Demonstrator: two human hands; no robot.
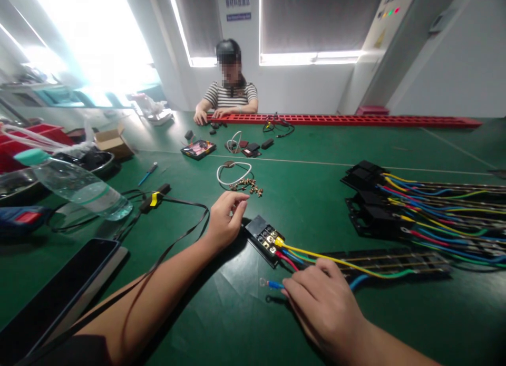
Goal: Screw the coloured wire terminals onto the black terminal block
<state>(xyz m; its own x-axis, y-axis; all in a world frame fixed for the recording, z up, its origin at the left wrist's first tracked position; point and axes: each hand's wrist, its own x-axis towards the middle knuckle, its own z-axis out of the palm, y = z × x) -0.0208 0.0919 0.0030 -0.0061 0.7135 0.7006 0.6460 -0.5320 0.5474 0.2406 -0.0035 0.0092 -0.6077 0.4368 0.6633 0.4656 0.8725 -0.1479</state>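
Note:
My right hand (326, 300) pinches a blue wire just behind its ring terminal (272, 284), which points left over the green tabletop. Close by lies a black terminal block (264, 239), its lid part flipped back and its metal contacts bare. Yellow and red wires (290, 260) are fixed to the block and run right to a black strip (395, 263). My left hand (226, 218) hovers at the block's upper left, fingers curled and thumb near the index finger; whatever is between them is too small to make out. Beyond it lies a small pile of brass screws (253, 188).
More wired black blocks (371, 213) lie at the right. On the left are a water bottle (83, 184), a phone (59, 287), a blue power tool (21, 221) and a black cable (185, 201). A person (230, 92) sits opposite, behind a long red rack (336, 120).

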